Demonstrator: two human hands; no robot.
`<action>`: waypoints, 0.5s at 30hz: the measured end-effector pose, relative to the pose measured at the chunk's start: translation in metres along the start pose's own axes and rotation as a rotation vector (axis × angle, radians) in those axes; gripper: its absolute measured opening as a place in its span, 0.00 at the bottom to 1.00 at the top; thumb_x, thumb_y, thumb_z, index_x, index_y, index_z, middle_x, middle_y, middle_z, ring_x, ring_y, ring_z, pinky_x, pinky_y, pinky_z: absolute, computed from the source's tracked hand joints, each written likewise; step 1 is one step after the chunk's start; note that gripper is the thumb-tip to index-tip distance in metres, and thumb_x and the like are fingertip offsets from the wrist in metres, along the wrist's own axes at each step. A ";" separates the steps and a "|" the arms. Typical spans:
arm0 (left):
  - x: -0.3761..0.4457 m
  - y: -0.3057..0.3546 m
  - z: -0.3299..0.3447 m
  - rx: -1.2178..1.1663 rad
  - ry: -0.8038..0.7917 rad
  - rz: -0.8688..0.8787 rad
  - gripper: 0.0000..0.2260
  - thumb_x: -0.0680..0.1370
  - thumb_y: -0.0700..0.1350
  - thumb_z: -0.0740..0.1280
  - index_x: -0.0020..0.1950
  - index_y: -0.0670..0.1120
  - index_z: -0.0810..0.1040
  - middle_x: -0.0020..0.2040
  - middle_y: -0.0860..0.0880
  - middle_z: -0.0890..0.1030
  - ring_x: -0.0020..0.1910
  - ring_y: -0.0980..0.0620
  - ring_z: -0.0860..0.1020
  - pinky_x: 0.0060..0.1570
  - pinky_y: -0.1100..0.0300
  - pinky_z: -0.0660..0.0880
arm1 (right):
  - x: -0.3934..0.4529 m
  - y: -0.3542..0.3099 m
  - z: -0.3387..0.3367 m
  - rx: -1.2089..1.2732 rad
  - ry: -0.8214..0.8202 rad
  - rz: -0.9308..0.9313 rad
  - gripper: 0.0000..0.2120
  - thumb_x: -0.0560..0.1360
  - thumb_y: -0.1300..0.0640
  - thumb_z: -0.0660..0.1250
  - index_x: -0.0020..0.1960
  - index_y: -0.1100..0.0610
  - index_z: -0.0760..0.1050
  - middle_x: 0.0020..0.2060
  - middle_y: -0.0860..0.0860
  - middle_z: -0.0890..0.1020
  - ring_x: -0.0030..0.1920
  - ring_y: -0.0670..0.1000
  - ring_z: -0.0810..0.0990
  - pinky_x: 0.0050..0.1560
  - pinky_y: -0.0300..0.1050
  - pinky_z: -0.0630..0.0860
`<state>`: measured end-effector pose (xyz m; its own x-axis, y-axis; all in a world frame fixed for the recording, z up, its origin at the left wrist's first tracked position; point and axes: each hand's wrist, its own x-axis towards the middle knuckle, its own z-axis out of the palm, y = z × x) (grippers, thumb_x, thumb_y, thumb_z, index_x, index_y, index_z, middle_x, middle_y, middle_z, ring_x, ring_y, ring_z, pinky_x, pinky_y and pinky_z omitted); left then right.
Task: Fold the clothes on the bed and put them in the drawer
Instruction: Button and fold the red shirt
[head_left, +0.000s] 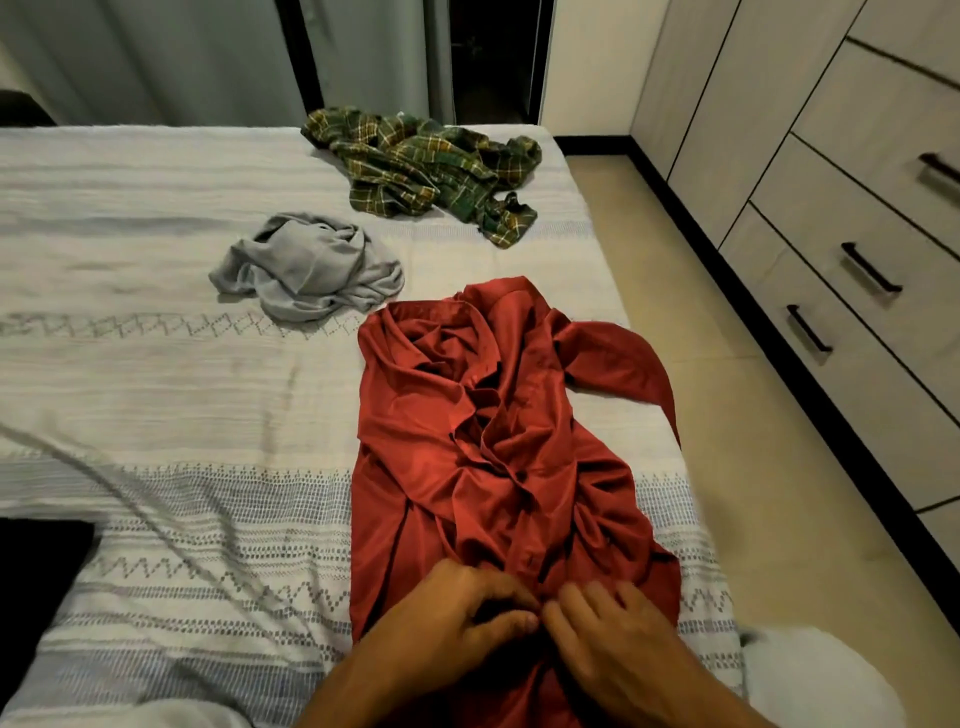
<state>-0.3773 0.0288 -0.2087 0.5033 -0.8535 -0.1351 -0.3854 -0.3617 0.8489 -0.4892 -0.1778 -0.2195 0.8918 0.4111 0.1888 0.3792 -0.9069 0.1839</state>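
Both hands, the left hand (467, 613) and right hand (608, 629), pinch the red shirt's (483, 441) front together near the bed's (156, 364) right edge, seemingly buttoning it flat for folding.

Found no readable text, label, brand, number or sign anywhere.
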 end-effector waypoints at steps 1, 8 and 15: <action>0.001 -0.001 -0.007 -0.031 -0.024 0.001 0.11 0.83 0.53 0.69 0.64 0.54 0.84 0.54 0.58 0.87 0.53 0.64 0.84 0.56 0.59 0.80 | 0.005 0.010 -0.005 0.043 -0.040 -0.125 0.07 0.77 0.50 0.63 0.44 0.46 0.80 0.35 0.45 0.78 0.32 0.48 0.77 0.31 0.41 0.73; 0.034 -0.011 -0.119 0.112 0.474 -0.034 0.05 0.80 0.55 0.71 0.51 0.58 0.86 0.41 0.58 0.86 0.41 0.61 0.84 0.41 0.63 0.78 | 0.115 0.138 -0.030 0.483 0.035 0.232 0.19 0.85 0.41 0.55 0.47 0.53 0.73 0.41 0.47 0.77 0.42 0.49 0.74 0.45 0.54 0.76; 0.149 -0.062 -0.235 0.476 0.629 -0.285 0.25 0.79 0.64 0.69 0.65 0.46 0.78 0.60 0.46 0.82 0.60 0.46 0.80 0.61 0.47 0.76 | 0.271 0.249 0.050 0.623 0.034 0.736 0.20 0.83 0.41 0.63 0.65 0.56 0.76 0.60 0.57 0.82 0.61 0.59 0.79 0.61 0.54 0.75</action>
<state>-0.0974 0.0123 -0.1612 0.9139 -0.3883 0.1182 -0.3926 -0.7721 0.4997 -0.1406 -0.2971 -0.1704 0.9546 -0.2863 0.0822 -0.2003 -0.8211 -0.5345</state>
